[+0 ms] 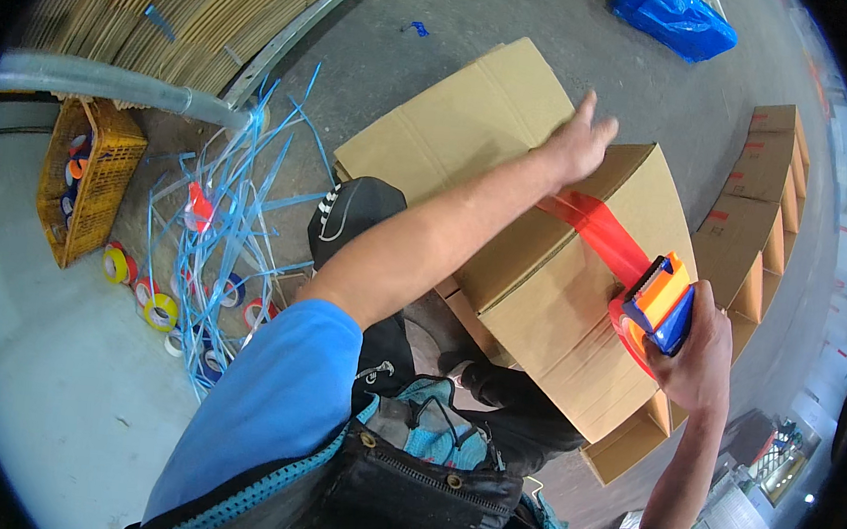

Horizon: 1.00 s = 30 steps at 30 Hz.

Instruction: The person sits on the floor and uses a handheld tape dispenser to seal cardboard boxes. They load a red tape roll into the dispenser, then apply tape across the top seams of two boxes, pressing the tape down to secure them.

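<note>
My right hand (696,353) grips a blue and orange tape gun (663,302) at the right, over the side of a cardboard box (576,314). A strip of red packing tape (605,234) runs from the gun across the box's edge, its far end by my left wrist. My left hand (582,143) is above the box's far part, thumb and fingers apart, with nothing seen in it; whether it touches the cardboard I cannot tell. A wide cardboard flap (465,118) extends away beneath my left forearm.
Blue and white strapping (227,249) lies tangled on the floor at left, among tape rolls (161,312). Beyond it stand a yellow plastic crate (90,186), a metal pole (124,84) and stacked flat cardboard (182,7). A row of cardboard boxes (757,201) stands right; a blue plastic bag (674,19) lies ahead.
</note>
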Available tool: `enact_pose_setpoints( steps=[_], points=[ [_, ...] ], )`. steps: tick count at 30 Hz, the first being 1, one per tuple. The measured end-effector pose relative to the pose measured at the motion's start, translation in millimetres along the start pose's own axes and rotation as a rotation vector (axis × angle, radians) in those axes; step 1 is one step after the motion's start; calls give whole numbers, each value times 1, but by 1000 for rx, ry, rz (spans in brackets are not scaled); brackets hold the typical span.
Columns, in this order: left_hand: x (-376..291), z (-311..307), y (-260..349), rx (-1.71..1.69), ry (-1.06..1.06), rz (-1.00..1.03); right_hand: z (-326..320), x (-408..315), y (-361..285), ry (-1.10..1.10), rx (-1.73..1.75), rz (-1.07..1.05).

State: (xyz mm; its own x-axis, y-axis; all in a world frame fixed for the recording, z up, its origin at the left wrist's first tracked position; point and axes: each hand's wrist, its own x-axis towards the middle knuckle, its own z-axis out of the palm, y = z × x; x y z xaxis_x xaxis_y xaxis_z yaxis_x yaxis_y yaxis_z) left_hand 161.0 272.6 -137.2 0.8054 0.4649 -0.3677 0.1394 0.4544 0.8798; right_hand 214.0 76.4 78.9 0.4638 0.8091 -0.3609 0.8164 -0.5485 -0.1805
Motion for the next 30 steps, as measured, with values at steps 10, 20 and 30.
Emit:
enact_pose_setpoints(
  steps=[10, 20, 30],
  points=[
    [24, -10, -111, 37, 3, -142, 0, -1, 5, 2, -87, -5],
    [46, -35, -167, 442, 163, -292, -1, 2, 5, -7, -46, -35],
    [-1, -18, -10, 507, 118, 176, -6, 4, 0, 18, -78, -61]
  ],
)
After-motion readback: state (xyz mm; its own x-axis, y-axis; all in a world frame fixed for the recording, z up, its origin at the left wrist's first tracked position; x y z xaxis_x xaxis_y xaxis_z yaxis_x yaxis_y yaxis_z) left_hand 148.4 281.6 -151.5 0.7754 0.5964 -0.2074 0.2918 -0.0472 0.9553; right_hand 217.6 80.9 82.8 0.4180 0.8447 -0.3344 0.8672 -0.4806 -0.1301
